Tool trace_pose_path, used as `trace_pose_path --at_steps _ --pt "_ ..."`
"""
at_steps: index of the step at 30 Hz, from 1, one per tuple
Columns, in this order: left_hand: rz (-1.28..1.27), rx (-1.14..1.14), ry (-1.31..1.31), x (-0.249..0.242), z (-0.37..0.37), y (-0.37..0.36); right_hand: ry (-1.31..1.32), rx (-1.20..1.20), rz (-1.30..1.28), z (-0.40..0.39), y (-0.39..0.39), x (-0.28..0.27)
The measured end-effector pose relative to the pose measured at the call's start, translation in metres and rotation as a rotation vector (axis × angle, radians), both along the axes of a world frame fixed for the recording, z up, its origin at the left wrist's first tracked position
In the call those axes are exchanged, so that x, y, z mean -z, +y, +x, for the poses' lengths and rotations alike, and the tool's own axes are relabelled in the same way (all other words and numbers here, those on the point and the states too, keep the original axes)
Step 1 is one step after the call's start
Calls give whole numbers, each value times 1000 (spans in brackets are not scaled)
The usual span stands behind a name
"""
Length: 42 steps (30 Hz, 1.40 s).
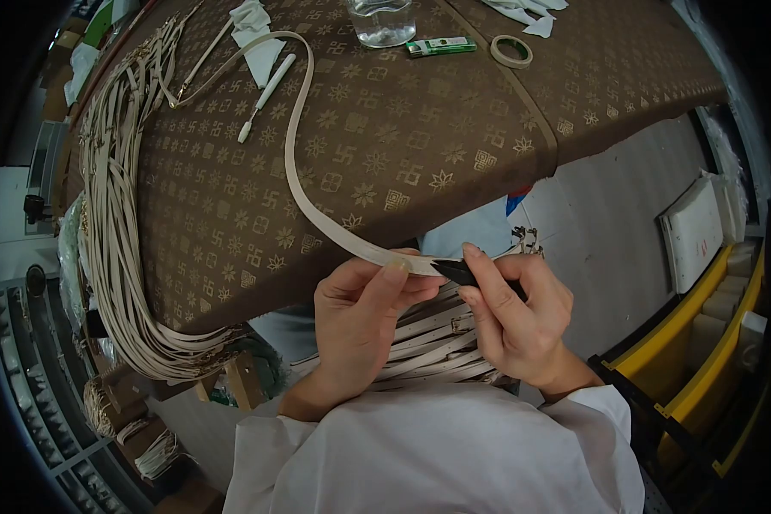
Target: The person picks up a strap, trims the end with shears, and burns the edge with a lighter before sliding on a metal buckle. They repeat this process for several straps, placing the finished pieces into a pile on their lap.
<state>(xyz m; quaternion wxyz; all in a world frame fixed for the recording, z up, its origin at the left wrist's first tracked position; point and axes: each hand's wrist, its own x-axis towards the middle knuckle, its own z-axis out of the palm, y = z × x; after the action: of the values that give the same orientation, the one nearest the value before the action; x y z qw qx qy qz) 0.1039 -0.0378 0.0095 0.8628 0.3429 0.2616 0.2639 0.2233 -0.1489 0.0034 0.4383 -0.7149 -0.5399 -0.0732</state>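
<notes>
My left hand (357, 315) pinches a long, thin beige strap (296, 167) near its end, between thumb and fingers. From there the strap curves up over the table. My right hand (522, 313) is closed on a black pointed tool (456, 271), whose exact kind I cannot make out. The tool's tip touches or lies right at the strap end, just right of my left thumb. Below my hands, more beige straps (428, 347) lie across my lap, some with small metal fittings.
A brown patterned cloth covers the table (360, 128). A thick bundle of beige straps (111, 223) hangs over its left side. On it are a white pen-like tool (268, 96), a clear container (383, 21), a green-and-white packet (441, 46) and a tape roll (511, 51). Yellow bins (672, 343) stand right.
</notes>
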Motion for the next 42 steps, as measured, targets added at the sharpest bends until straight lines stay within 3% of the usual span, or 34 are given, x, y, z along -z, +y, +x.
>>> trace_pose_path --at_steps 12,17,23,42 --pt "-59 31 -8 2 0 3 -21 8 1 1 1 1" --pt "-58 27 -1 0 1 3 205 18 -13 2 0 -5" --pt "-64 31 11 1 2 3 -19 -31 -15 4 -3 -2" --pt "-34 11 2 -1 1 2 -1 3 -16 0 1 1"
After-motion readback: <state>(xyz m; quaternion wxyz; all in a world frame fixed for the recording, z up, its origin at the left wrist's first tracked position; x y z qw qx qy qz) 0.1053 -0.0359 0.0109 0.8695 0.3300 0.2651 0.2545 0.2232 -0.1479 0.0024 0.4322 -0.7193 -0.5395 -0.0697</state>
